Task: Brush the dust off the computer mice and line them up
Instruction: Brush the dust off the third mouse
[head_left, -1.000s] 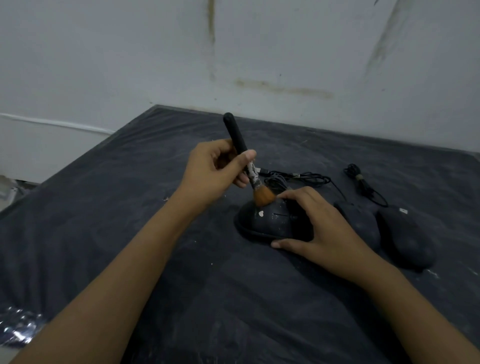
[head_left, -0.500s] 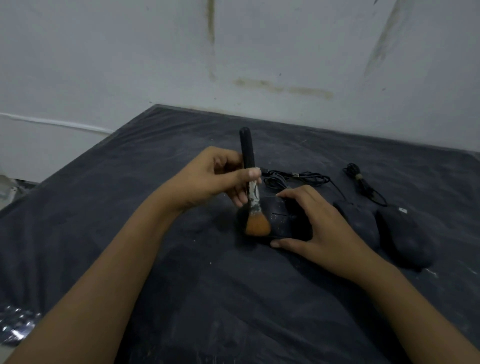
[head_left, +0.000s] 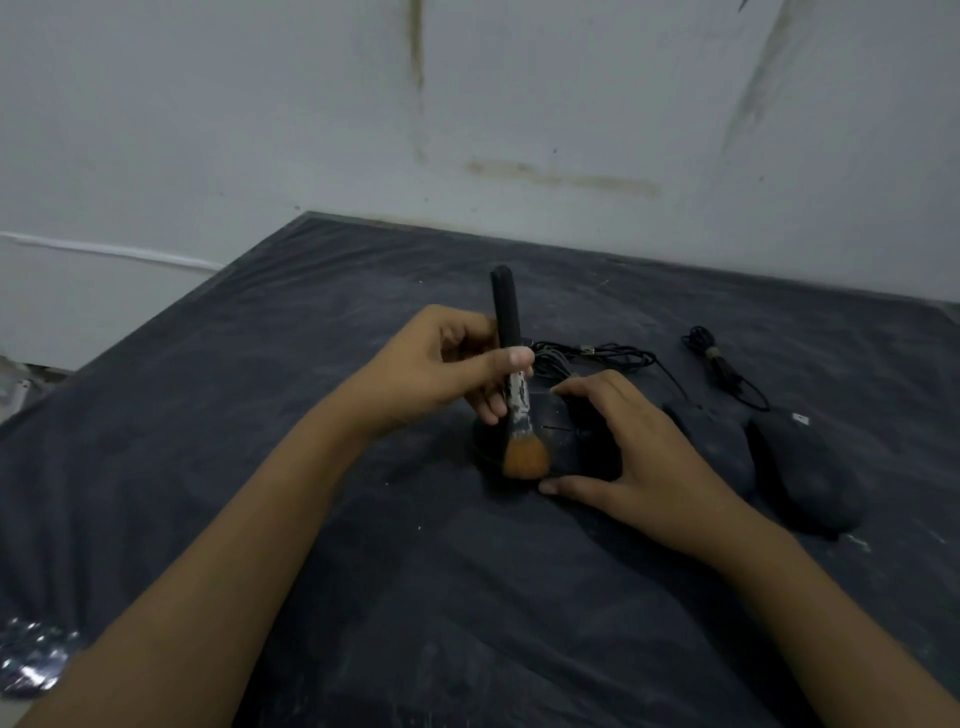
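Three black computer mice lie in a row on the dark cloth-covered table (head_left: 467, 597). My right hand (head_left: 639, 457) grips the leftmost mouse (head_left: 566, 441) from its right side, thumb at its near edge. My left hand (head_left: 441, 374) holds a brush (head_left: 511, 374) with a black handle, nearly upright. Its orange bristles press on the near left part of that mouse. A second mouse (head_left: 727, 452) sits just right of my right hand, partly hidden by it. The third mouse (head_left: 805, 483) lies at the far right.
Black mouse cables (head_left: 597, 356) are bunched behind the mice, with another bundled cable (head_left: 722, 366) further right. A white stained wall (head_left: 467, 104) rises behind the table. Something shiny and crinkled (head_left: 31, 660) lies at the table's lower left corner.
The brush has swept from the top of the leftmost mouse down to its near left edge and stood more upright. My right hand has kept its hold on the mouse.
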